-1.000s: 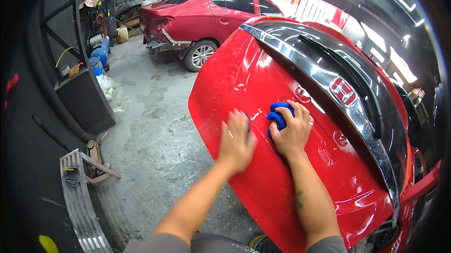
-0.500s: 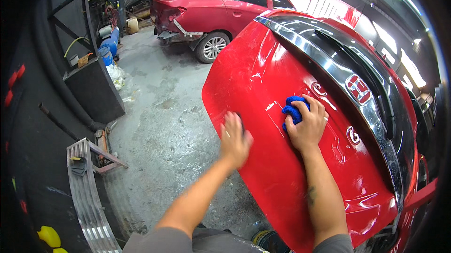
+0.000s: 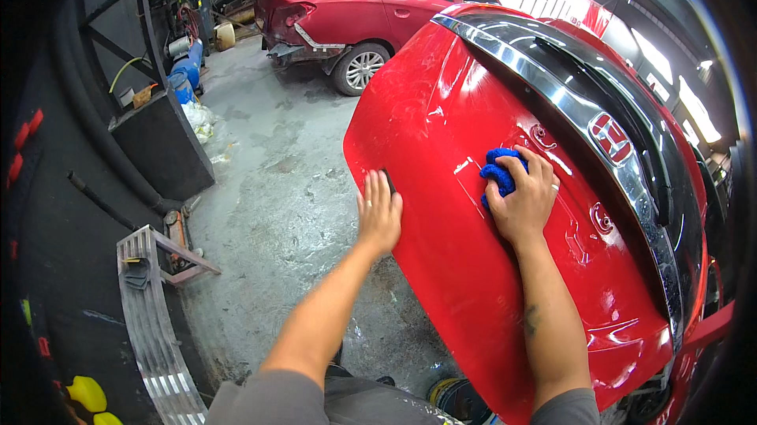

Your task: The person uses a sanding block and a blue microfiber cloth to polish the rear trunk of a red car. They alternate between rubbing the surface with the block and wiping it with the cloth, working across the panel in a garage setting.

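A red car tailgate point(image 3: 441, 212) fills the middle and right, glossy and wet-looking in places. On its left edge lies my left hand point(image 3: 380, 212), fingers stretched and close together. A small dark pad-like piece point(image 3: 389, 180) shows beside those fingertips, mostly hidden under the hand; it looks like sandpaper, though I cannot be sure. My right hand point(image 3: 524, 196) grips a bunched blue cloth point(image 3: 498, 173) against the middle of the panel. Above the panel runs a chrome strip point(image 3: 544, 82) with an emblem point(image 3: 610, 139).
At the left stands a metal step stool point(image 3: 154, 330) bearing dark grey sheets point(image 3: 136, 274). A red sedan point(image 3: 347, 11) without its rear bumper is parked behind. A black box-like stand point(image 3: 162, 149) lines the left wall, and a bucket point(image 3: 457, 400) sits below the tailgate.
My left hand has slid up and slightly left along the panel's edge, the dark piece moving with it. My right hand keeps the blue cloth at nearly the same spot.
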`<state>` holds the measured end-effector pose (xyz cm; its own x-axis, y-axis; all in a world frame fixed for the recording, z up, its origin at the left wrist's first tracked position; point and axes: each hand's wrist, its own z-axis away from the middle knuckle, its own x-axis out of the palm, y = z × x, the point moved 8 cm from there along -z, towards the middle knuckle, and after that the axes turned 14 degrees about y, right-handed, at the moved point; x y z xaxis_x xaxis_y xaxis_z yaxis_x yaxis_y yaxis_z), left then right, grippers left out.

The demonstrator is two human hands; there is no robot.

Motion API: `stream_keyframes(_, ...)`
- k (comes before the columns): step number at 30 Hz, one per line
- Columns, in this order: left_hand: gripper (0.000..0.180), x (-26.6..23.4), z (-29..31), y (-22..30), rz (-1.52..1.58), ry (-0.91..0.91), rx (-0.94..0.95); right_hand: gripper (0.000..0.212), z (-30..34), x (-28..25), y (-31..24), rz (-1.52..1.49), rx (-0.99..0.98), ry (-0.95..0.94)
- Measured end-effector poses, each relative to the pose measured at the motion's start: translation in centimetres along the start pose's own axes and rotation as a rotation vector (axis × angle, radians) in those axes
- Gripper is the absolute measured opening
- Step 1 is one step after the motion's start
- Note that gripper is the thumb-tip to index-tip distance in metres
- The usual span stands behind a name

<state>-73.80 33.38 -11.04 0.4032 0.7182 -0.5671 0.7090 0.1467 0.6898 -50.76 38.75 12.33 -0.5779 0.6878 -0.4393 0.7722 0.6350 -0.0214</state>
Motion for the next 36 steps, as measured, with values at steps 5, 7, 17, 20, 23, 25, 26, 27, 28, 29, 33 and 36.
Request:
stream_keyframes(5,0.080,1.0,8.5,4.3,0.024,0.040,0.045,0.040,0.7,0.2,0.5,0.024,-0.005,-0.001)
stream_keyframes(7,0.082,-0.8,16.6,8.5,0.180,-0.035,0.059,0.041,0.6,0.0,0.5,0.027,0.003,-0.018)
stream_keyframes(17,0.094,-4.7,9.1,6.4,0.180,0.010,0.144,0.039,0.2,-0.8,0.6,-0.054,-0.037,-0.024)
stream_keyframes(20,0.085,-4.7,8.1,4.1,0.211,0.109,0.039,0.040,0.0,-0.7,0.2,-0.067,-0.040,-0.016)
stream_keyframes(23,0.079,-5.1,6.8,4.8,0.169,0.133,0.074,0.039,0.1,-0.7,0.5,-0.061,-0.032,-0.026)
stream_keyframes(25,0.066,-5.6,5.9,4.8,0.166,0.182,0.132,0.039,0.1,-0.6,0.3,-0.059,-0.030,-0.024)
stream_keyframes(26,0.062,-5.7,5.3,4.2,0.174,0.154,0.143,0.039,0.1,-0.6,0.0,-0.059,-0.029,-0.023)
stream_keyframes(27,0.058,-6.0,4.5,4.5,0.191,0.123,0.154,0.040,0.0,-0.7,0.0,-0.062,-0.030,-0.026)
stream_keyframes(28,0.039,-6.8,3.6,4.5,0.214,0.157,0.145,0.040,0.0,-0.8,0.0,-0.066,-0.031,-0.030)
stream_keyframes(29,0.036,-7.5,3.2,4.7,0.229,0.141,0.173,0.040,-0.1,-0.8,-0.1,-0.071,-0.032,-0.033)
stream_keyframes(33,0.032,-9.7,1.4,5.4,0.316,0.017,0.239,0.040,-0.2,-1.3,-0.2,-0.076,-0.043,-0.009)
stream_keyframes(36,0.029,-11.1,0.9,5.3,0.303,-0.039,0.050,0.038,0.0,-1.3,0.2,-0.075,-0.037,-0.008)
